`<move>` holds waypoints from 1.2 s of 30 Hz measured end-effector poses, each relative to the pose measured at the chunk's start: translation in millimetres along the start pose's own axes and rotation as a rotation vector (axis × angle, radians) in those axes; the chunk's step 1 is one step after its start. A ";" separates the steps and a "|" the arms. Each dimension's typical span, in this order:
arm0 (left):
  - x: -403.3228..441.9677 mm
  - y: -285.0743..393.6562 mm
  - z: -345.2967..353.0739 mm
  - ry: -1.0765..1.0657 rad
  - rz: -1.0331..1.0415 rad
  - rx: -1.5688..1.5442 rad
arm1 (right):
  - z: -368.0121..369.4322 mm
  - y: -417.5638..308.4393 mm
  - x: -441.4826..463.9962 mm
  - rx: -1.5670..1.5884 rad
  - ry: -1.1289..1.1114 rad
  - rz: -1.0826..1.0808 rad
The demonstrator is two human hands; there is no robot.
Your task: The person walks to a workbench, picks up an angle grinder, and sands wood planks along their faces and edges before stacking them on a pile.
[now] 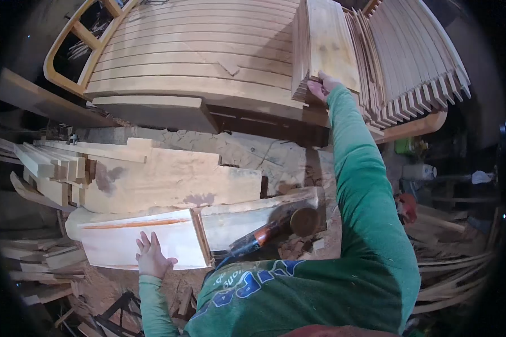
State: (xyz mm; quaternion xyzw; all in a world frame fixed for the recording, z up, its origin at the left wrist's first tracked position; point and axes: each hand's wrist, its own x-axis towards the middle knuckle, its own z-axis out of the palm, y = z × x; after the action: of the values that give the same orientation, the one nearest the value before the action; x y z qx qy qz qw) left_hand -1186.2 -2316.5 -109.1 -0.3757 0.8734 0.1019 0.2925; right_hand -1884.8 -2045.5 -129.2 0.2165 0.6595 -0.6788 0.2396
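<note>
Farthest left, beyond the left hand, sawn timbers (53, 163) lie piled, their ends jutting out and likely to catch anything swung that way. The left hand (153, 257) rests flat with spread fingers on the white-faced board (107, 244), grasping nothing; that board looks stiff, and its layered right end, just beside the hand, offers an edge to hold. Ahead, between the two hands, stretches the slatted panel (191, 42), with a loose thin offcut (228, 67) on it. To the right of the left hand lies a power tool (258, 238) with a round head, close enough to get in the way of a board drawn back towards the body. Farther right, the right hand is at the near end of the stacked boards (334, 42), its fingers bent around the edge; I cannot tell whether it has closed on one. These boards seem thin and rigid, each probably light, the whole stack heavy; dusty faces could slide, so the near end or long edges suit the fingers best. Just right of that hand, upright slats (410, 56) crowd the side, leaving little room, with a white jug (419, 171) lower down.
</note>
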 end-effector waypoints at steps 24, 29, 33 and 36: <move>-14.2 0.5 -22.4 0.034 0.286 -0.695 | -6.5 0.8 99.5 -0.593 -0.077 -0.225; -95.1 102.6 -148.7 -0.352 1.875 -1.478 | -2.2 11.9 81.2 -1.175 0.047 -0.659; -127.2 96.2 -165.3 -0.387 2.041 -1.108 | 24.1 -10.8 2.1 -1.061 -0.086 -0.804; -139.9 69.9 -161.5 -0.396 1.937 -0.875 | 22.7 -42.4 -56.4 -0.978 -0.277 -0.930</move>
State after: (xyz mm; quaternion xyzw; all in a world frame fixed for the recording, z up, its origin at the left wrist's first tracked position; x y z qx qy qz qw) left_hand -1229.9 -2248.6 100.6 0.4257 0.6244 0.6517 0.0641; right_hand -1865.6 -2065.3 -60.4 -0.3105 0.8778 -0.3569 0.0757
